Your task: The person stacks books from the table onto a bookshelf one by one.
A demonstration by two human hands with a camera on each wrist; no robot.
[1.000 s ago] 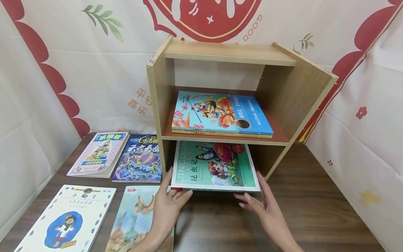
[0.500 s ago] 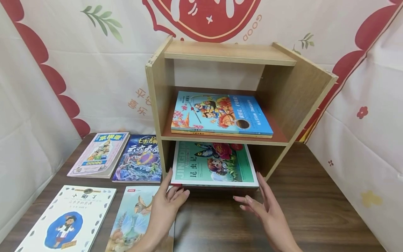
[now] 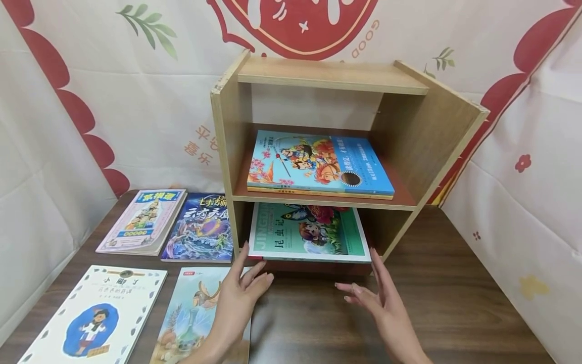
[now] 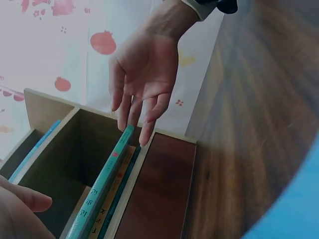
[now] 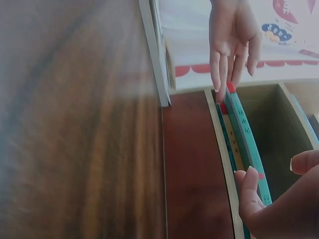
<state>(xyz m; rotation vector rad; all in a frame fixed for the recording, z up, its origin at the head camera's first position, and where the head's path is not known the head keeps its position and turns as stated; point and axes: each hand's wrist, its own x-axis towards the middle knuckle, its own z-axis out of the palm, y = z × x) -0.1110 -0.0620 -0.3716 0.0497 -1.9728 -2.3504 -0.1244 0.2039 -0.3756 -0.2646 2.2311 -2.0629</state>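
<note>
Green in cover and spine, one book (image 3: 313, 235) lies flat in the lower compartment of the wooden shelf (image 3: 447, 119), over a tan book (image 4: 111, 196). The left hand (image 3: 238, 301) and right hand (image 3: 384, 308) are unclenched, gripping nothing — their extended fingers touch its two sides near the front. Four more books (image 3: 91, 328) lie on the counter (image 3: 318, 326), left of the shelf.

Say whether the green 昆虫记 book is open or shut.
Shut: the green 昆虫记 book shows its front cover face-up, with its spine visible in both wrist views.
</note>
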